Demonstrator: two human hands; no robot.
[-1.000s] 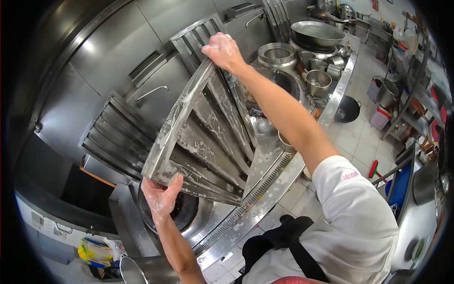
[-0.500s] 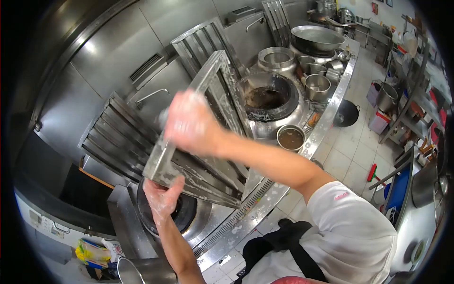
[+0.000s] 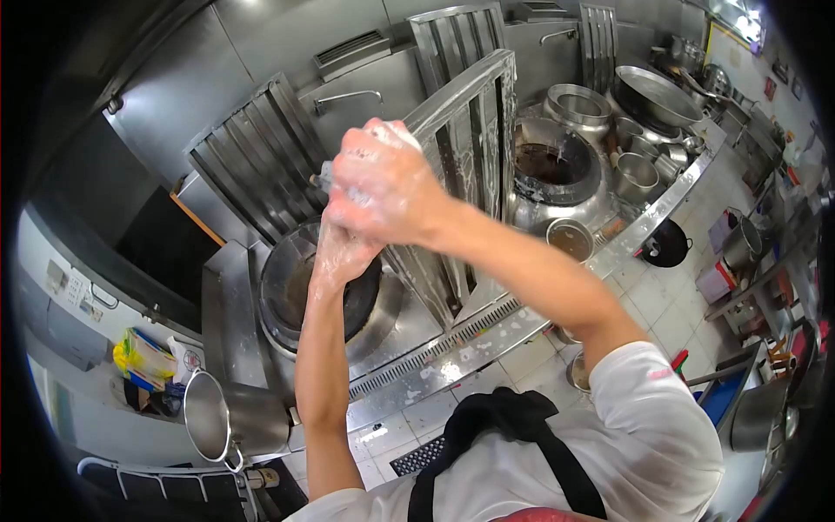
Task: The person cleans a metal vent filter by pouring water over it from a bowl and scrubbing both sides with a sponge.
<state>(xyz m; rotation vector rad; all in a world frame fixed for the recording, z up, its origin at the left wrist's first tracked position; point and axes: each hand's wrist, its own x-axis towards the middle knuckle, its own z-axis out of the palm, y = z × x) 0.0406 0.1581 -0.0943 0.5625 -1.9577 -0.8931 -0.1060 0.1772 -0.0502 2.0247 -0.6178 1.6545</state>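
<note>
A soapy metal filter panel (image 3: 474,130) with slats stands tilted over the stove counter, its near end hidden behind my hands. My right hand (image 3: 383,187) is closed at this near end, covered in white foam; what it grips is hidden. Just below and partly behind it is my left hand (image 3: 346,252), wet and foamy, its fingers hidden by the right hand. A small grey piece sticks out left of the hands, too unclear to name.
Slatted panels (image 3: 257,157) lean against the steel wall. Below are a near burner (image 3: 291,287), a far burner (image 3: 552,165) and a pot of brown liquid (image 3: 570,239). A large pot (image 3: 209,418) stands lower left; a wok (image 3: 668,244) is beyond the counter edge.
My left hand has risen from the panel's lower corner to meet my right hand. The panel stands more upright, and the view has shifted, showing more of the lower left.
</note>
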